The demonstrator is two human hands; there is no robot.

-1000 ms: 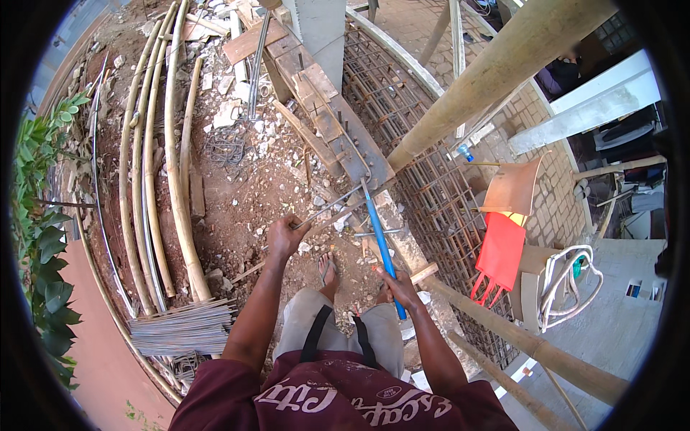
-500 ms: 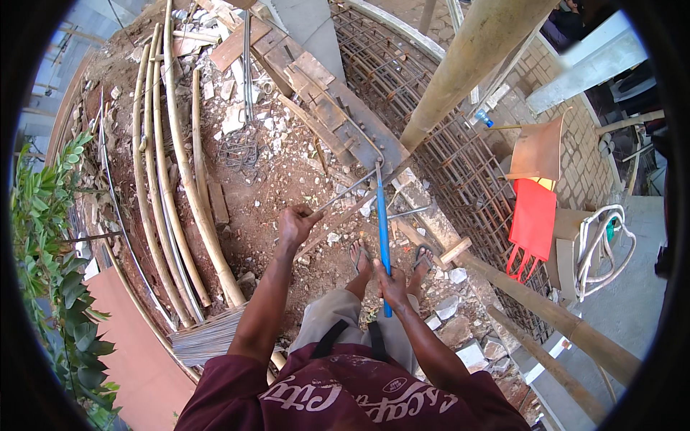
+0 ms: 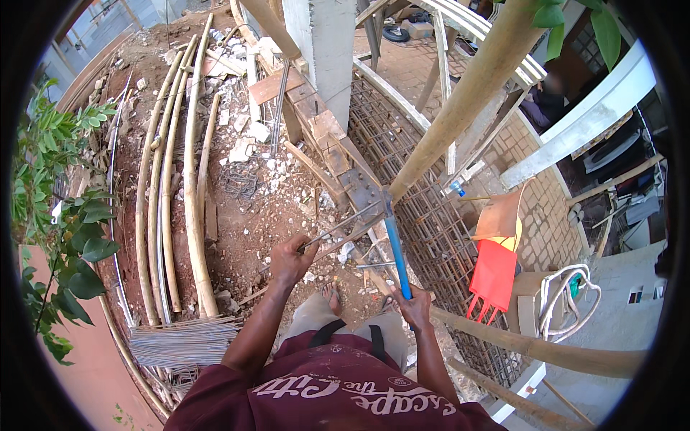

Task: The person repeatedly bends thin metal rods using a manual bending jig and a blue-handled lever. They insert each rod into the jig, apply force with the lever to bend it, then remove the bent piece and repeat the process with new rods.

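My left hand [image 3: 289, 260] is closed around a thin steel rod [image 3: 338, 228], which slants up to the near end of a plank bench. On that end sits a dark metal plate [image 3: 357, 188] with upright pins. My right hand [image 3: 415, 309] grips the lower part of a long blue-handled bar bender [image 3: 398, 251]. The bender's head meets the rod beside the plate, though the exact contact is too small to make out. A short rod [image 3: 377, 265] lies under the blue handle.
Bamboo poles [image 3: 190, 179] lie at left, above a bundle of thin rods [image 3: 183, 343]. Bent wire pieces [image 3: 241, 179] rest on rubble. Along the right runs a rebar cage [image 3: 431, 223], crossed by a slanting bamboo post [image 3: 460, 93]. A red bag [image 3: 492, 276] hangs beyond it.
The whole view has shifted, showing more of the far ground. The blue handle's lower end has swung to the right with my right hand. My left hand still holds the rod.
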